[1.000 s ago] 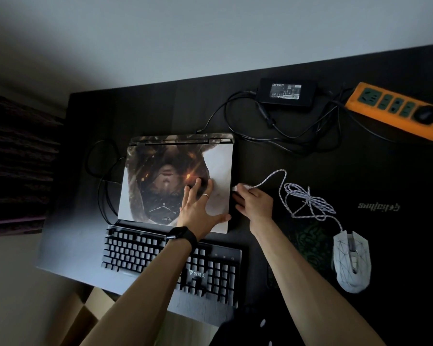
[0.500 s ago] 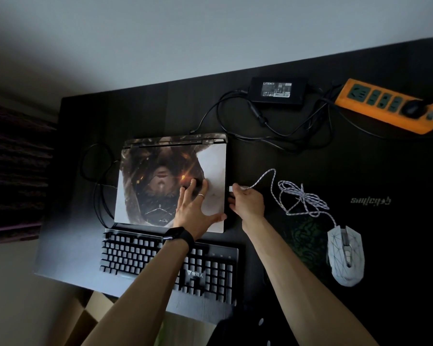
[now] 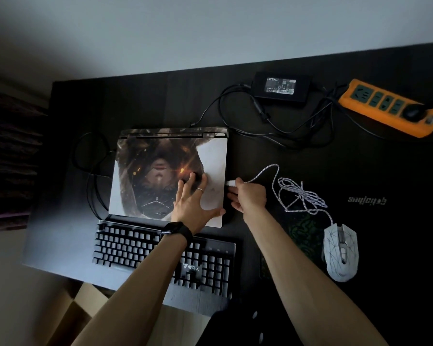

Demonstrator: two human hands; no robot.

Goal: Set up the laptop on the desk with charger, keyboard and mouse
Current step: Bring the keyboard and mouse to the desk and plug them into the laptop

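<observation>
Plugging in the mouse (image 3: 340,253), which lies near the front edge of the desk (image 3: 160,101), toward its right. I have the left hand (image 3: 194,204) spread flat on the closed laptop (image 3: 145,171), gripping nothing, and the right hand (image 3: 250,196) fingers (image 3: 235,189) pinching the white USB plug (image 3: 230,183) right at the laptop's right side. Next I must line it up with the port and push; can't tell if it's seated.

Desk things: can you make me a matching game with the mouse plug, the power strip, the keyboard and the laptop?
1 mouse plug
2 power strip
3 keyboard
4 laptop

A orange
B closed, left hand flat on its lid
C black, at the near edge of the desk
D pinched by the right hand

Pairs: 1-D, 2-A, 3-C, 4-B
</observation>
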